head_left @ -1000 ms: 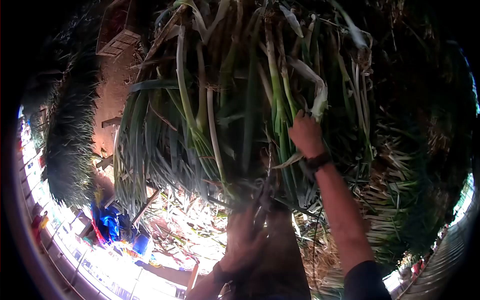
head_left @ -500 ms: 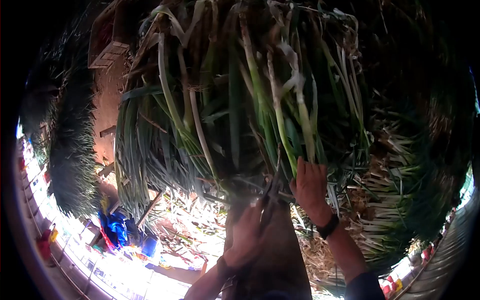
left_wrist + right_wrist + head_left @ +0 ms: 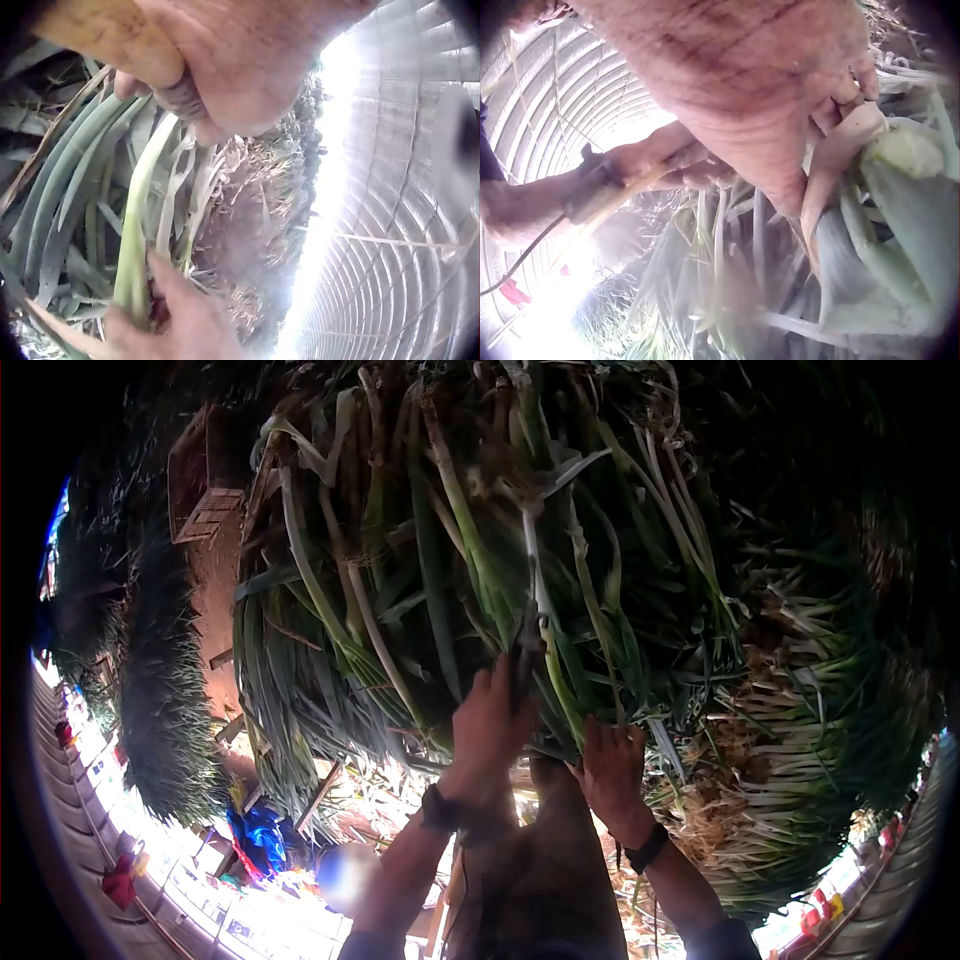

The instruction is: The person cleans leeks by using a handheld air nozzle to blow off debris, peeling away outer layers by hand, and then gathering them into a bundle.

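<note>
Many long green onions [image 3: 420,560], white-rooted, lie heaped. Left hand [image 3: 488,725] grips a wooden-handled tool [image 3: 526,645]; right hand [image 3: 610,760] pinches one pale stalk [image 3: 139,225].

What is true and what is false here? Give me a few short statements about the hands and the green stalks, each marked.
1. Both hands are at the heap of green stalks. True.
2. The left hand is empty. False: it grips a tool with a yellowish handle.
3. The right hand rests on a crate. False: it holds a green stalk in the heap.
4. Each wrist wears a dark band. True.
5. An arched, ribbed roof shows behind the hands. True.
</note>
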{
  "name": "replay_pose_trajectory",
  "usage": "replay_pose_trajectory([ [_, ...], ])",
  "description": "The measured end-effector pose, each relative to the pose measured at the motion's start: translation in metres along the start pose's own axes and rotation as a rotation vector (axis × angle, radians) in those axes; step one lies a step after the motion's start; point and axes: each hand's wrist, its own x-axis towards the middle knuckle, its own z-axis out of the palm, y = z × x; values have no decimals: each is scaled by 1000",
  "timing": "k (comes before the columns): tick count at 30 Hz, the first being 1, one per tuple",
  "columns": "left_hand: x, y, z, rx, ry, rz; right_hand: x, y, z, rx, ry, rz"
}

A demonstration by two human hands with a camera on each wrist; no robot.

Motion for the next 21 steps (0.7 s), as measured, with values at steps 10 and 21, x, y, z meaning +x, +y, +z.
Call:
replay_pose_trajectory([
  [10,48,-2,-28,-334,-84,-42,2,23,-38,638,-164,201],
  [21,-101,-50,-92,-714,29,-184,-14,-67,-134,786,265,-364],
])
